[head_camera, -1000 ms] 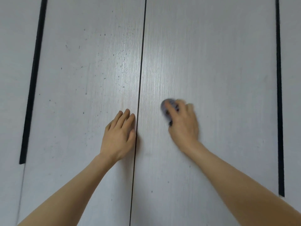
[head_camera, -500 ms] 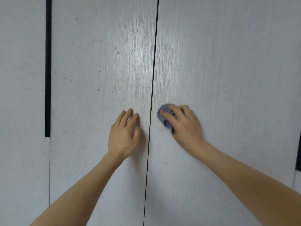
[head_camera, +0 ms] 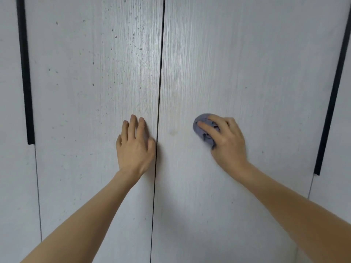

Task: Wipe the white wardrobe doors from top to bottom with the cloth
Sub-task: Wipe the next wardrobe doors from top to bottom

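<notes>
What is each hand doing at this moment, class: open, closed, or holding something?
Left hand: open, fingers flat on the left door.
Right hand: closed on the cloth, pressing it to the right door.

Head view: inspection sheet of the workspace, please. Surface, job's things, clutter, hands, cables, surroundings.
Surface: two white wardrobe doors, left door dotted with dark specks, right door cleaner, faint smudge near the centre gap.
Job's things: crumpled grey cloth pressed on the right door.
Clutter: nothing seen.
Hands: left hand flat on the left door, fingers straight; right hand has a grip on the cloth.
Cables: nothing seen.
Surroundings: black vertical handle strips, left strip, right strip; neighbouring white panels beyond.
</notes>
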The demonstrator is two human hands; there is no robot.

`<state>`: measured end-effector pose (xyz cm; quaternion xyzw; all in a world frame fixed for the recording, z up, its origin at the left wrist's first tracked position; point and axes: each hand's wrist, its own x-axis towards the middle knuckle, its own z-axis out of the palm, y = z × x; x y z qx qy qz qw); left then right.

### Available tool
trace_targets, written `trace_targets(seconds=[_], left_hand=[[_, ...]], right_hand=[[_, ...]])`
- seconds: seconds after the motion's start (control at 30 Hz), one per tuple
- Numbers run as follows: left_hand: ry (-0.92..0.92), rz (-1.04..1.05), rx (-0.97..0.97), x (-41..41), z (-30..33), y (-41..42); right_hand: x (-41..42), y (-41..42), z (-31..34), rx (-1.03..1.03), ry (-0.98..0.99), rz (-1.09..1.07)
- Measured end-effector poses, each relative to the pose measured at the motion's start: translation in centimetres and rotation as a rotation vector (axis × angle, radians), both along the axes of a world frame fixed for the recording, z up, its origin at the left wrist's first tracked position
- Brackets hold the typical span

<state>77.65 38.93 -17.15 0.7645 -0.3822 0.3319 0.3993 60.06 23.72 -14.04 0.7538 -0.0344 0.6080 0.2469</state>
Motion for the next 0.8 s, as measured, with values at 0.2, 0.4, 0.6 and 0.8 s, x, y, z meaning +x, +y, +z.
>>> trace_targets(seconds=[0.2,0.4,0.6,0.8], left_hand=[[-0.110,0.020,-0.022,-1.9,-0.5,-1.5],[-0.323,-0.106,0.020,-5.3,1.2,-4.0],[-0.320,-0.117,0.009,-7.3,2.0,-6.9],[-0.417,-0.094,0.012,-6.8,2.4,-6.2]], right_hand=[[-2.2,-1.2,-6.9,-0.426,0.537,-0.053],[-7.3,-3.6,2.6,-0.097,0.069,-0.080],[-5.4,-2.1,4.1,0.276,-0.225,-0.046],[-7.2,-2.5,4.8,-0.191,0.277,-0.172]])
